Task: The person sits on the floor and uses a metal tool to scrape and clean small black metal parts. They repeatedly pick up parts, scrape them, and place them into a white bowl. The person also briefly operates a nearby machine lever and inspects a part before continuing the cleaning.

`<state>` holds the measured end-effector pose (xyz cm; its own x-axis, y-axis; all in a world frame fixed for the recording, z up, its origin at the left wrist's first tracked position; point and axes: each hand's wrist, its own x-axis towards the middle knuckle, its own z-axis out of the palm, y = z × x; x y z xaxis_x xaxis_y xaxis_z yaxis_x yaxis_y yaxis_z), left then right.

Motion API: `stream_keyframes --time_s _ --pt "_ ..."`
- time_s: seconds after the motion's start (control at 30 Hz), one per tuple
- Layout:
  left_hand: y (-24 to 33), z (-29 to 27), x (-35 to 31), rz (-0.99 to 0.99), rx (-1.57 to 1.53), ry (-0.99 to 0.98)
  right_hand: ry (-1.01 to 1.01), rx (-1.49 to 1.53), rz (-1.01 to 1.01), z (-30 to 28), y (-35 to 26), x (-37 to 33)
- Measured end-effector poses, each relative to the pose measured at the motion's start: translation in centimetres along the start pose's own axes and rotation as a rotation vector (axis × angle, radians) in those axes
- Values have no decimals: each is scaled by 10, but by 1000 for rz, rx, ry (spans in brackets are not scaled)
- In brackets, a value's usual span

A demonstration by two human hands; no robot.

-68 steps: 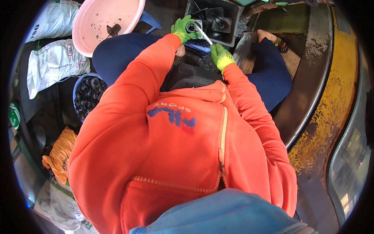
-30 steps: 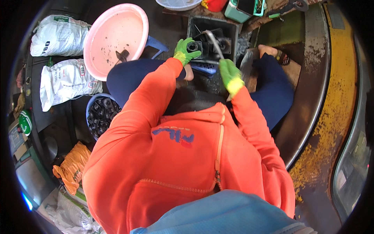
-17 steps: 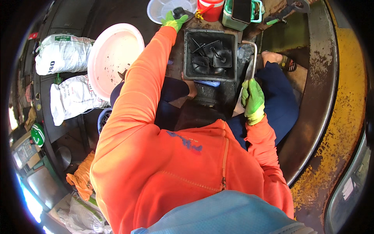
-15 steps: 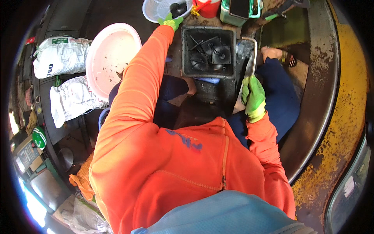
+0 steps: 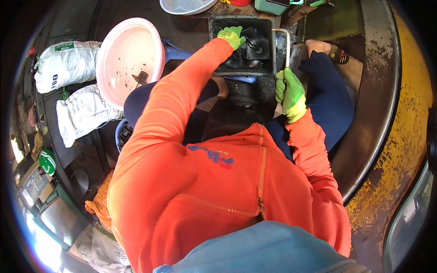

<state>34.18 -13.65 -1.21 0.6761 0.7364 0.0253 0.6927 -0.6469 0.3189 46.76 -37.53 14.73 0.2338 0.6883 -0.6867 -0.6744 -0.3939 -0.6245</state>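
My left hand [image 5: 233, 37], in a yellow-green glove, reaches over the left side of a black rectangular bin [image 5: 218, 70]. Its fingers are partly spread above the black plastic parts [image 5: 257, 49] in the bin; no held part shows. My right hand [image 5: 291, 94], gloved alike, is closed round the lower end of a bent silver metal rod [image 5: 287, 50]. The rod's upper end turns left toward the bin's right rim. The bin's contents are square-plated pieces with thin stems, lying jumbled; my left hand hides some of them.
Left of my arm stands a pink basin [image 5: 132, 59] with dark bits and a brown piece in it. White sacks [image 5: 68, 66] lie beyond it. A pale mesh basket [image 5: 186, 5] and a green container [image 5: 271, 6] stand at the far edge. My knees flank the bin.
My left hand has come from the pale basket, back and to the right, to the black bin. My right hand keeps hold of the metal rod. The view has shifted slightly.
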Motion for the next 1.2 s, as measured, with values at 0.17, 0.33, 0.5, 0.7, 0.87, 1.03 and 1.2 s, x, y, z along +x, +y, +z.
stream_keyframes --time_s 0.17,0.33,0.5,0.7,0.87,1.03,1.2 --pt "27 -23 10 -62 35 -244 37 -73 -19 -7 8 11" --pt "64 -76 -31 337 -79 246 187 -65 -97 -4 0 37" --pt "95 -108 -84 701 -155 422 211 83 -77 19 3 70" --pt "87 -101 -127 -159 -835 417 -151 -19 -220 22 25 62" --pt "29 -68 -127 -57 -543 378 -62 -641 -379 30 54 70" --pt "-13 -28 -145 -374 -334 205 -187 -1075 -614 8 85 67" --pt "-15 0 -151 -380 -377 208 -155 -1404 -504 19 95 58"
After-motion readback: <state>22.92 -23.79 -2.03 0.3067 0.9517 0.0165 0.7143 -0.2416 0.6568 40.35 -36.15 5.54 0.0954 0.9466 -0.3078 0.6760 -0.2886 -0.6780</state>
